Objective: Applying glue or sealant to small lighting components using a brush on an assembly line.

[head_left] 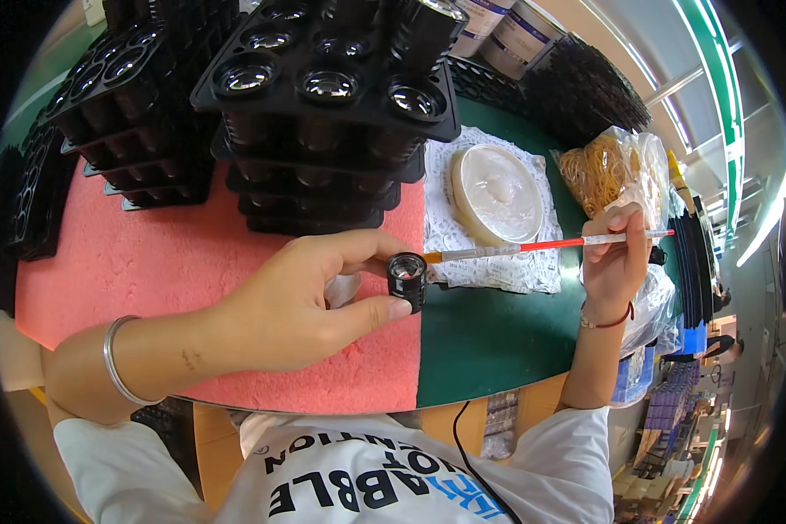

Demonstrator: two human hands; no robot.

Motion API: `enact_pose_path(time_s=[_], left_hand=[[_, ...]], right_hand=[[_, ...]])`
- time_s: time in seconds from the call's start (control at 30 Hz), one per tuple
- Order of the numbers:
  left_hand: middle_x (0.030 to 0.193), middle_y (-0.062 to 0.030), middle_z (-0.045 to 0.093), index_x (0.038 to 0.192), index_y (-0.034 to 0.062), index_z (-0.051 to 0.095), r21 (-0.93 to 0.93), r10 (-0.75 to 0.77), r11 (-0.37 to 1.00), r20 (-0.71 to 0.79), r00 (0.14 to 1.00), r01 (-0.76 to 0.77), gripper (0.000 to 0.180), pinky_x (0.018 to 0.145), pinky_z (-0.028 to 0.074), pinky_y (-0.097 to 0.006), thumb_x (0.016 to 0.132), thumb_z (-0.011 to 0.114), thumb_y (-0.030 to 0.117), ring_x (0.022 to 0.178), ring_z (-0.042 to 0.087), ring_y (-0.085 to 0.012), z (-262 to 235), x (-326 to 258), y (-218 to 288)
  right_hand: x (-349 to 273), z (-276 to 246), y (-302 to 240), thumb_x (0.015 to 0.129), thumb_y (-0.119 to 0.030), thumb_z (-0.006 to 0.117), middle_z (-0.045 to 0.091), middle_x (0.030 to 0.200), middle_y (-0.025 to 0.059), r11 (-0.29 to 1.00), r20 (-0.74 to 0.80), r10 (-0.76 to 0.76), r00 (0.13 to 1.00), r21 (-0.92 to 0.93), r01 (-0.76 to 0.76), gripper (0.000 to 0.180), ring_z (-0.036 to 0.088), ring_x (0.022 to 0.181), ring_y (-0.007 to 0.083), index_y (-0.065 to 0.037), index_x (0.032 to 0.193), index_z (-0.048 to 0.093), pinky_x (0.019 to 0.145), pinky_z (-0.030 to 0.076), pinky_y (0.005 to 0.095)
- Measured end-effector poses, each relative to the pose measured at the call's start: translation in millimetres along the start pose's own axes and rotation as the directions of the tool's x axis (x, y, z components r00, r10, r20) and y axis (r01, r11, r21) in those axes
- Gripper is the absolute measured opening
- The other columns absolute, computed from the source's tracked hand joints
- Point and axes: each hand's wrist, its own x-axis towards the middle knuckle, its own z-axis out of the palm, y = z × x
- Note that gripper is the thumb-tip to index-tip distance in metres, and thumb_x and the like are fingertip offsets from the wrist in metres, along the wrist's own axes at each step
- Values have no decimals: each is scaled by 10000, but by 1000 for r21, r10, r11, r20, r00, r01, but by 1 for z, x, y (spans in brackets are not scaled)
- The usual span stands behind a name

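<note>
— How are the hands set?

— The left hand [301,301] comes in from the lower left, forearm lying across the pink foam mat [131,262], a silver bangle [118,360] at the wrist. Thumb and forefinger are closed on a small black lens barrel [407,279], held just above the mat's right edge, near the front edge of the tabletop [489,332]. The right hand [614,253] is raised over the green right side, fingers pinched on a thin brush [541,244] with a red and white handle; its orange tip touches the barrel's rim.

— And the packaging around them?

— Stacks of black moulded trays [323,131] holding lenses fill the far side of the mat. Right of them, a round white dish [496,192] sits on a printed white sheet [498,262]. Toward the right edge lies a clear bag of yellowish rubber bands [607,170]. At the far edge stand two cylindrical tins [515,31] with white and blue labels.
</note>
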Motion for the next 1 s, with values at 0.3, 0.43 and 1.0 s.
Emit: enact_pose_path(time_s=[0.3, 0.43, 1.0], left_hand=[[867, 11, 546, 1048, 4, 516, -20, -52, 998, 8, 999, 52, 257, 589, 423, -176, 802, 587, 24, 687, 478, -20, 1, -2, 6], [878, 10, 573, 1040, 13, 536, -8, -47, 999, -8, 999, 47, 264, 505, 343, -177, 791, 610, 63, 592, 389, -7, 0, -2, 5], [888, 5, 589, 1012, 10, 548, -96, -52, 994, 2, 999, 52, 288, 481, 321, -173, 777, 658, 133, 571, 371, 2, 1, 0, -1]], right_hand=[[1, -3, 0, 927, -253, 390, 457, 551, 37, 984, -24, 78, 997, 164, -73, 300, 382, 431, 87, -49, 718, 458, 405, 319, 202], [1, -3, -1, 926, -260, 390, 446, 558, 24, 968, 32, 85, 996, 233, -90, 289, 383, 436, 83, -57, 727, 445, 405, 318, 201], [-1, -4, -1, 926, -255, 375, 448, 542, 34, 970, 121, 73, 990, 224, -98, 284, 395, 444, 97, -66, 727, 449, 449, 323, 226]])
